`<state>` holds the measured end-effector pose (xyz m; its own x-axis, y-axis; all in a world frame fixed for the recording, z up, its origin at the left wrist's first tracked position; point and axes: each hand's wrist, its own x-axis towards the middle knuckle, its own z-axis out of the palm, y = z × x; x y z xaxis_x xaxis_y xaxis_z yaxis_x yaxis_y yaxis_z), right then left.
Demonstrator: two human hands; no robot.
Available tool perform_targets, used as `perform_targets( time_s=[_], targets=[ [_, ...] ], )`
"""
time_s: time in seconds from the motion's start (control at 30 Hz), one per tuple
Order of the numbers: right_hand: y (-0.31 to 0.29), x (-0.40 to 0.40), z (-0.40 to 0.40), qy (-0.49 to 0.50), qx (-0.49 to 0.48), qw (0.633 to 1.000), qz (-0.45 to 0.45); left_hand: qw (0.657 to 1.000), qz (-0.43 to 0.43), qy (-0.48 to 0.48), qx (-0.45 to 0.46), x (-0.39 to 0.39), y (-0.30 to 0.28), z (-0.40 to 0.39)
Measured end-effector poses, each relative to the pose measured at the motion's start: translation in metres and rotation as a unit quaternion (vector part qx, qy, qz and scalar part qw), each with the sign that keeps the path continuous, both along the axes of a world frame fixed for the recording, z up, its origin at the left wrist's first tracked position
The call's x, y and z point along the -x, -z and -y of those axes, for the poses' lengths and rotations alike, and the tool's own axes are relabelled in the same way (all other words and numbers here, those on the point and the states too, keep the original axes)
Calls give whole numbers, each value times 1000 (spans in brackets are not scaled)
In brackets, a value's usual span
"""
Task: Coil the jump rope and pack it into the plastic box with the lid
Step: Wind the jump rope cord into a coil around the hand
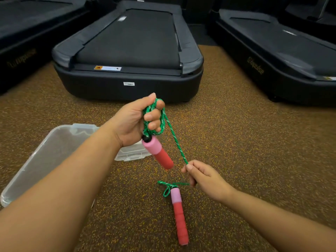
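The green and white jump rope is wound in several loops around the fingers of my left hand, which is closed on the coil. One pink and red handle hangs from that coil below my palm. A taut strand runs down to my right hand, which pinches the rope between thumb and fingers. The second handle lies on the floor below my right hand, with a short loop of rope at its top. The clear plastic box sits open on the floor, partly hidden behind my left forearm.
A clear lid or second box part lies behind my left wrist. A dark treadmill stands straight ahead, with two more treadmills at the left and right. The floor is brown speckled rubber.
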<state>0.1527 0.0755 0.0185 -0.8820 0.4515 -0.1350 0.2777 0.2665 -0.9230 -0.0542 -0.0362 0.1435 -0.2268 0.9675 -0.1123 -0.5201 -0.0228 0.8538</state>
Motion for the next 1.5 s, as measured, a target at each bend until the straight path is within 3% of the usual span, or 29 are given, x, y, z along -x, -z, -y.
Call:
perform_targets(
  time_s=[0.1, 0.23, 0.47, 0.6, 0.67, 0.97, 1.1, 1.27, 1.33, 1.43, 1.5],
  targets=[
    [-15, 1, -3, 62, 6, 998, -27, 1000, -4, -30, -6, 7, -2, 2],
    [-52, 6, -20, 180, -93, 975, -93, 999, -7, -46, -16, 14, -7, 5],
    [-88, 7, -50, 244, -203, 931, -178, 999, -14, -35, 2, 11, -7, 6],
    [-63, 0, -48, 134, -184, 974, -1, 1000, -22, -2, 17, 4, -6, 3],
    [-56, -1, -44, 64, -202, 975, 67, 999, -32, 28, 33, -2, -5, 1],
    [-61, 46, -11, -51, -35, 993, -100, 991, -64, 92, 79, -30, 6, -13],
    [-50, 50, -4, -40, -13, 996, -84, 993, -50, 89, 65, -30, 5, -13],
    [-42, 38, 7, -1, -10, 999, -41, 998, -31, -10, 62, -24, 9, -14],
    [-43, 34, 15, -19, -40, 999, -13, 996, -21, -54, 70, -24, 10, -17],
    [-48, 28, 24, -91, -176, 980, 33, 989, 13, -121, 79, -26, 13, -22],
    [-55, 27, 31, -130, -254, 957, 46, 984, -15, -142, 106, -26, 16, -23]
  ],
)
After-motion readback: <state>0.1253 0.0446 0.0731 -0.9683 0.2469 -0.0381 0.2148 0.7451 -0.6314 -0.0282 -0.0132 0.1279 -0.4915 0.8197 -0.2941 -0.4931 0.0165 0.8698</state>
